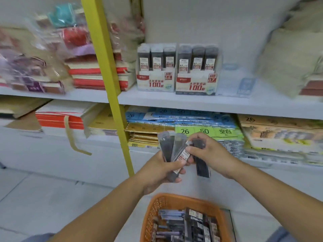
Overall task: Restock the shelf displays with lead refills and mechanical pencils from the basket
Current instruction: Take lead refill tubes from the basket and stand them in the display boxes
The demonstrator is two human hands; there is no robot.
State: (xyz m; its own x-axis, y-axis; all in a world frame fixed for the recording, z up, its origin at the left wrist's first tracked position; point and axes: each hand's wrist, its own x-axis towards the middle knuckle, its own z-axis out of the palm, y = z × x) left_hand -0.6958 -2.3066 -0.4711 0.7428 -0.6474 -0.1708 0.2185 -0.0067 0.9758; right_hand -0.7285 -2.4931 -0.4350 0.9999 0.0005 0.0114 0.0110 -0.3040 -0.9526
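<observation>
Clutching lead refills (166, 148), left hand (160, 172), right hand (208, 152) perhaps pinching one

2 bare forearms extended forward, converging. Left hand (160, 173): curled round refill packs (167, 148). Right hand (212, 152): seemingly pinching 1 of them.

We lose the orange basket (151, 217) at the bottom edge, and its packs blur together. Our left hand (157, 172) hides the lower ends of the fanned lead refill cases (168, 147). At the upper shelf's (52, 95) left end, the plastic-wrapped stacks (35, 58) are too smeared to name.
</observation>
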